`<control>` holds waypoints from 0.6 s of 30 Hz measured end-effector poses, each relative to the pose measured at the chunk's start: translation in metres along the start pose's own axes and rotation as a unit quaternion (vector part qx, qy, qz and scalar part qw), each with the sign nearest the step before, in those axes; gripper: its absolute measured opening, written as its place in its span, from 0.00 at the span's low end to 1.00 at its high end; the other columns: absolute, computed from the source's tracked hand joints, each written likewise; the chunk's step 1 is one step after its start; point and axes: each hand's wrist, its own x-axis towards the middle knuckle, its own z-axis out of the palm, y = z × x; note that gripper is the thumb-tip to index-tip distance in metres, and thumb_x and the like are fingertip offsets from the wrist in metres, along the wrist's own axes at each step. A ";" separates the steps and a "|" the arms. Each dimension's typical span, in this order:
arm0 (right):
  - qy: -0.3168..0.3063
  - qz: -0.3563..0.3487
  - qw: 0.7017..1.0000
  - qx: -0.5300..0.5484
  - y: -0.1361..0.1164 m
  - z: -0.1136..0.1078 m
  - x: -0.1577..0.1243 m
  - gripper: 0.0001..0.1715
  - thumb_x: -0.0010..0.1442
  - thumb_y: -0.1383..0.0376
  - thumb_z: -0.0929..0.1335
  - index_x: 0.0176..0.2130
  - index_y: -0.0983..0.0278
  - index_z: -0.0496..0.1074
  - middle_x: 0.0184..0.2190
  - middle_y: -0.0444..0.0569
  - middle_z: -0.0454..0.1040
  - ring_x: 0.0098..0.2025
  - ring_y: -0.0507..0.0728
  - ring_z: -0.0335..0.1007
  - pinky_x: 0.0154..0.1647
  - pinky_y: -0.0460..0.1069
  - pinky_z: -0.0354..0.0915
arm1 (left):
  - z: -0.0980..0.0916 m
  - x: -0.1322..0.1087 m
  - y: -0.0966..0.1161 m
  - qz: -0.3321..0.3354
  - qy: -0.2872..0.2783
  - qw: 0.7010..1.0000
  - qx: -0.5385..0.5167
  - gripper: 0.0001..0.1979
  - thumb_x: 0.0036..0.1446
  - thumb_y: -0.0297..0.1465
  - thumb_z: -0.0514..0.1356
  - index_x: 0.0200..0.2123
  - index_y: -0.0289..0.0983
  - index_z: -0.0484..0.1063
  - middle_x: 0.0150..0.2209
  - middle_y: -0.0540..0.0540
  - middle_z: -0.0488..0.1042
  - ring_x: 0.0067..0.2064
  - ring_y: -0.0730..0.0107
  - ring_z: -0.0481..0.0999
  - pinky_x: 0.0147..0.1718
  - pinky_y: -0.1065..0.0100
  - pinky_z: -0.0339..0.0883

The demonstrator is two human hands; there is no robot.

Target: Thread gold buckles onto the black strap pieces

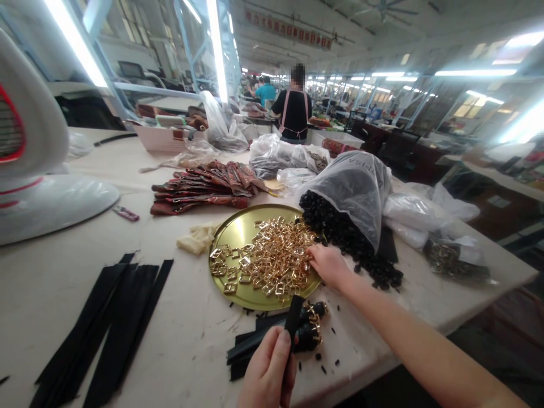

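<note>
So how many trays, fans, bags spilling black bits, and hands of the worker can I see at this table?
Gold tray: 1
White fan: 1
Clear bag spilling black bits: 1
Hands: 2, the left hand gripping a black strip, the right hand on the gold buckles
Total: 5
The buckles are too many to count.

Bright overhead tube-light glare, soft shadows, wide-angle edge stretch, slight blur.

left hand (270, 371) low, fingers pinched shut; right arm outstretched, right hand (327, 263) palm down
</note>
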 end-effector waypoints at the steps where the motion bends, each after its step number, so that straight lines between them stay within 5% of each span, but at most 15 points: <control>1: 0.007 0.003 1.000 0.011 0.000 0.001 -0.003 0.09 0.54 0.71 0.64 0.37 0.64 0.69 0.40 0.55 0.70 0.44 0.60 0.65 0.48 0.52 0.56 | 0.002 -0.001 0.000 0.005 0.000 1.000 0.001 0.21 0.50 0.51 0.51 0.26 0.37 0.62 0.10 0.59 0.57 0.12 0.82 0.51 0.12 0.78 0.42; 10: 0.104 0.069 0.965 0.230 0.000 -0.013 -0.020 0.08 0.53 0.66 0.62 0.35 0.65 0.67 0.34 0.50 0.72 0.36 0.55 0.68 0.40 0.52 0.64 | 0.006 -0.013 0.000 0.074 0.015 0.997 -0.022 0.20 0.50 0.49 0.51 0.29 0.37 0.61 0.12 0.59 0.59 0.10 0.83 0.53 0.10 0.78 0.42; 18: 0.051 0.072 0.902 0.423 -0.064 -0.033 -0.095 0.08 0.51 0.66 0.63 0.34 0.65 0.65 0.25 0.43 0.70 0.27 0.51 0.70 0.31 0.48 0.68 | 0.023 -0.007 0.028 0.156 0.040 0.987 -0.017 0.15 0.47 0.41 0.59 0.31 0.37 0.61 0.14 0.60 0.60 0.12 0.82 0.56 0.10 0.79 0.48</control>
